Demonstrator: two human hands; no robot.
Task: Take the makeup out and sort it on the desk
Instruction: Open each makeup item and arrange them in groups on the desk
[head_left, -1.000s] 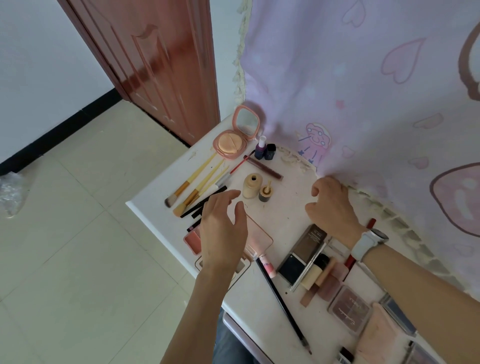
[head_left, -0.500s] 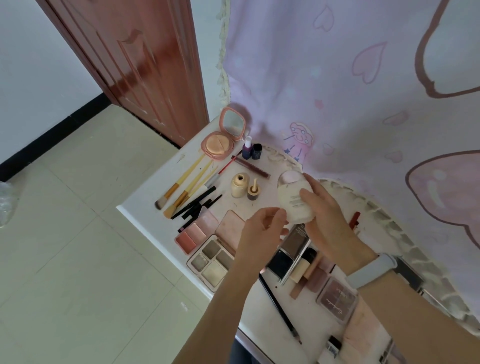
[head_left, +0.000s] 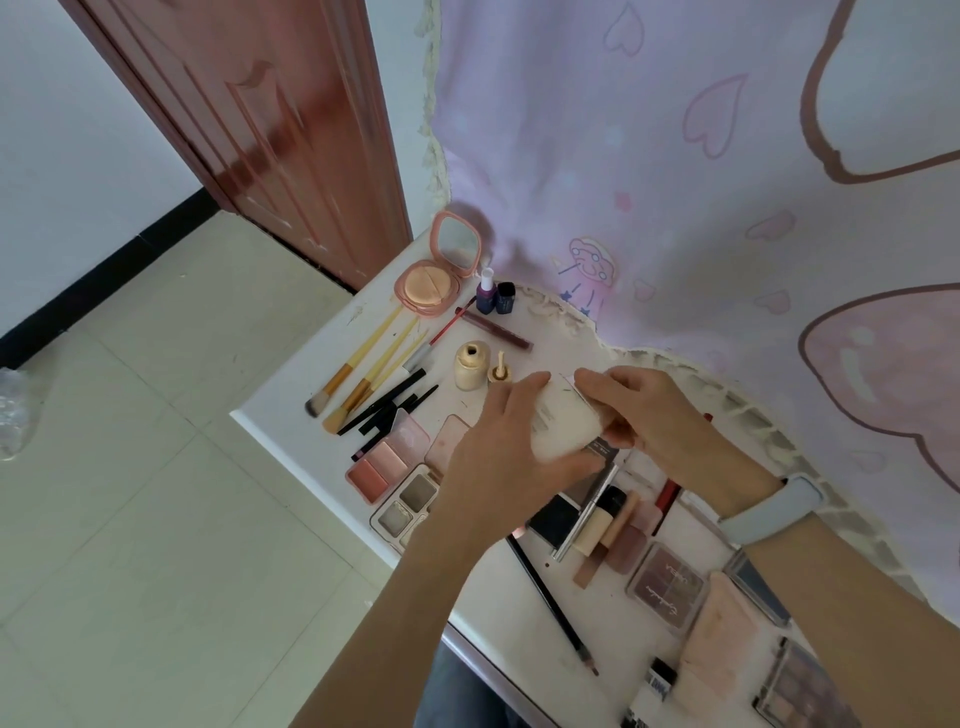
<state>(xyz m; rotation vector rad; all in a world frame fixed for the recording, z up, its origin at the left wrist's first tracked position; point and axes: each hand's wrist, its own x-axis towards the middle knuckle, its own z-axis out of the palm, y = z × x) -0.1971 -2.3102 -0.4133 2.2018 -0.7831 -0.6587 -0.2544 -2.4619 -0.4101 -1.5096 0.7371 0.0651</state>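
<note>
Both hands, left hand (head_left: 498, 457) and right hand (head_left: 644, 415), grip one white oval case (head_left: 563, 428) above the desk (head_left: 291, 410). Far-left compact (head_left: 431, 283) stands open, puff inside. Palettes (head_left: 395, 467) lie beneath.

Both hands, L (head_left: 498, 447) & R (head_left: 644, 415), fingers curled, gripping.

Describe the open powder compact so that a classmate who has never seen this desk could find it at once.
Start at the white desk and go to its far corner, nearest the brown door. There sits the pink compact, just beyond the wooden-handled brushes. It alone stands open with a raised mirror lid and a round peach puff inside.
</note>
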